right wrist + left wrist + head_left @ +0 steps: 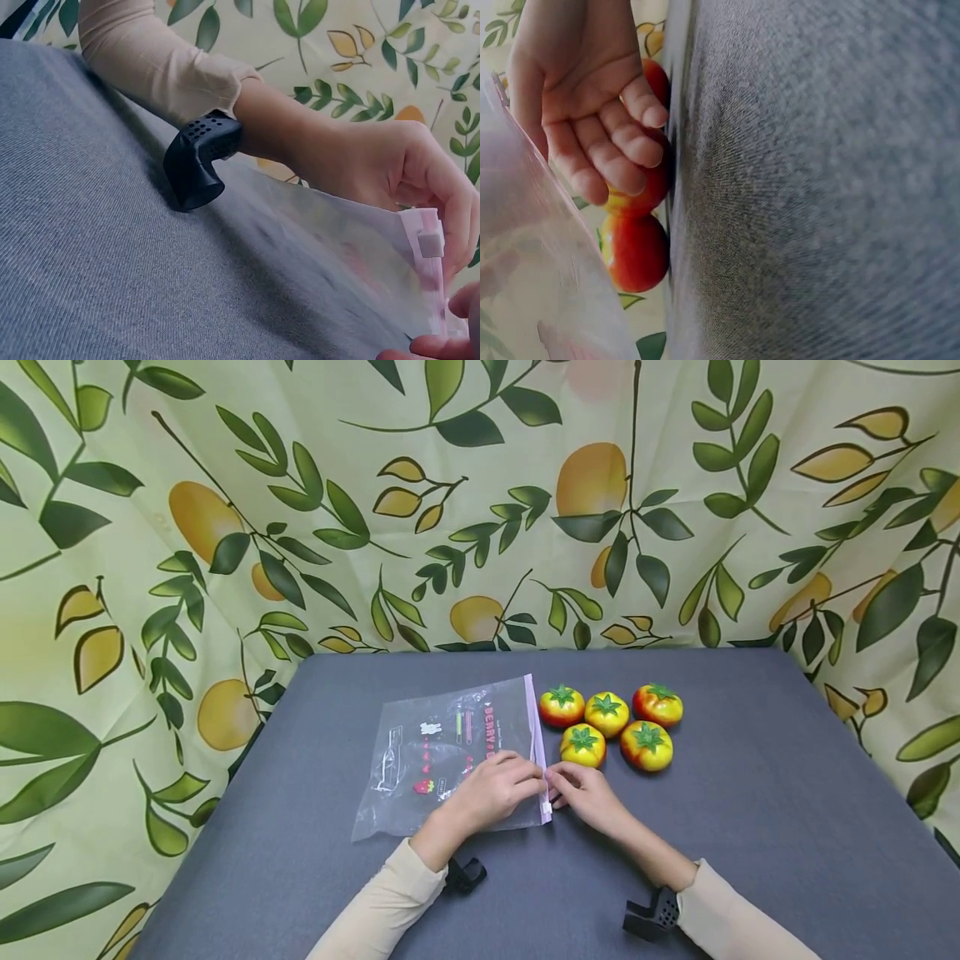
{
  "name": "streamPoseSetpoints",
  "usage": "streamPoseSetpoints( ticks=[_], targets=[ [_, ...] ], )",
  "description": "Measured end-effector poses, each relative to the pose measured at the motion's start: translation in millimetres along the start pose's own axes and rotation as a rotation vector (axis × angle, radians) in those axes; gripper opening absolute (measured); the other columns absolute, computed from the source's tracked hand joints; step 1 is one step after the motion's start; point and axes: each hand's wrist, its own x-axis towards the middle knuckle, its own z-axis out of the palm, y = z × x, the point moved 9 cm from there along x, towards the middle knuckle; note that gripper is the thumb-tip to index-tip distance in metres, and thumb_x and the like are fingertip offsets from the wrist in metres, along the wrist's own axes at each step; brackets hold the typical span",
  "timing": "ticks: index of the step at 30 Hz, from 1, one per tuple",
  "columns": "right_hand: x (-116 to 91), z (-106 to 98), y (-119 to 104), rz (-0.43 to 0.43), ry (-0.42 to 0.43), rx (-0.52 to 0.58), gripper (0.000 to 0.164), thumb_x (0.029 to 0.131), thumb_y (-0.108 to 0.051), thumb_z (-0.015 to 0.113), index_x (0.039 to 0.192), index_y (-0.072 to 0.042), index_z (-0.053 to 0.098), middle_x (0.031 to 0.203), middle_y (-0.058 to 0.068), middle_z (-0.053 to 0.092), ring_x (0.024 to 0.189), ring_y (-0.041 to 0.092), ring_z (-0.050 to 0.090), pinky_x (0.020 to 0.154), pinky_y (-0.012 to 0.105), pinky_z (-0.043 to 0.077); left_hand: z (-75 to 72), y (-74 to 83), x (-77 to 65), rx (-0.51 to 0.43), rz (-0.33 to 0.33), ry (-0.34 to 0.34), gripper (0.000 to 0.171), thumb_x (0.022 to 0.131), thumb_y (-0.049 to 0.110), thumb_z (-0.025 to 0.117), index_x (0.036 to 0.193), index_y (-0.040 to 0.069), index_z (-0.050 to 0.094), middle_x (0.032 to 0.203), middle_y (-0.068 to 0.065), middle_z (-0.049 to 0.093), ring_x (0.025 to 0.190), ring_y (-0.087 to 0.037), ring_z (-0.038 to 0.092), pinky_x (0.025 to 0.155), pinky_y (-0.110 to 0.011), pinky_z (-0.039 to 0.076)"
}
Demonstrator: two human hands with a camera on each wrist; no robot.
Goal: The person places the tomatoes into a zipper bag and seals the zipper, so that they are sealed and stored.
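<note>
A clear zip bag (405,727) with berry and rabbit prints lies flat on the table in the head view, its pink zip strip (534,718) facing right. My left hand (501,792) grips the bag at this strip with curled fingers. From the other side, my right hand (592,795) pinches the strip's edge between thumb and finger. A pale slider (431,244) sits near the strip's near end, close to the left hand (420,165) in the right wrist view. Whether the bag's mouth is parted cannot be made out.
Several red-and-yellow toy fruits with green leafy tops, one of them a round fruit (647,746), sit just beyond the right hand. A grey cloth covers the table (750,760). Behind it hangs a leaf-patterned curtain (495,527). Black wrist mounts (652,914) hang under both forearms.
</note>
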Motion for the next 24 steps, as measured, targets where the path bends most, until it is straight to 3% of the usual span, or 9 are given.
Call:
streamPoseSetpoints(
  ticks=[9, 15, 24],
  targets=[
    [1.7, 4.2, 0.2, 0.057, -0.037, 0.134, 0.030, 0.097, -0.010, 0.054, 0.107, 0.018, 0.057, 0.081, 0.011, 0.067, 0.061, 0.002, 0.059, 0.061, 0.019, 0.056, -1.2, 7.2, -0.1, 0.016, 0.050, -0.017, 0.010, 0.088, 0.012, 0.065, 0.094, 0.017, 0.072, 0.096, 0.006, 0.070, 0.092, -0.005, 0.066, 0.092, -0.025, 0.051],
    [1.4, 4.1, -0.1, 0.073, -0.025, 0.178, 0.030, 0.096, -0.009, 0.056, 0.105, 0.019, 0.057, 0.074, -0.001, 0.065, 0.059, 0.002, 0.059, 0.059, 0.019, 0.055, -0.4, 9.5, 0.5, 0.044, 0.070, -0.019, 0.011, 0.089, 0.014, 0.063, 0.093, 0.018, 0.072, 0.095, 0.007, 0.069, 0.090, -0.004, 0.065, 0.091, -0.024, 0.050],
    [2.3, 3.3, -1.5, 0.077, 0.009, 0.211, 0.027, 0.094, -0.005, 0.056, 0.103, 0.020, 0.056, 0.073, 0.004, 0.064, 0.054, 0.003, 0.057, 0.055, 0.019, 0.053, -0.3, 8.4, 1.2, 0.055, 0.057, -0.005, 0.012, 0.089, 0.013, 0.061, 0.092, 0.018, 0.071, 0.094, 0.008, 0.069, 0.091, -0.004, 0.065, 0.091, -0.024, 0.051]
  ],
)
